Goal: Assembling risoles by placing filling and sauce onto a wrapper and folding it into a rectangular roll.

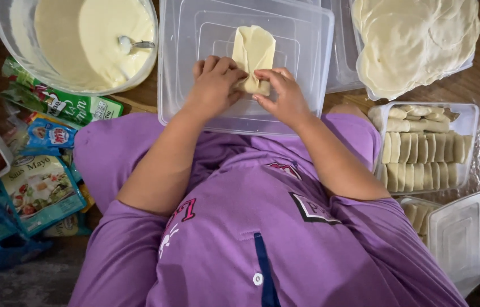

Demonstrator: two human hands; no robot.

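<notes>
I see a home food-prep spot on the floor [35,278]: a bowl of batter [75,40], stacked thin wrappers [416,40], tubs of folded rolls [422,153], sauce packets [41,190] lying about.

A batter bowl [18,34] holds a spoon [132,44]; sauce packets [41,193] lie below it, stacked wrappers [416,40] far right.

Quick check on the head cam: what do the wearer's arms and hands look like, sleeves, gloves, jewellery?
Both hands are bare: no gloves on the left hand or the right hand, and no rings, watch or bracelets show. The forearms are uncovered up to loose purple short sleeves. The purple top has dark and red printed markings, a dark placket and a white button.
</notes>
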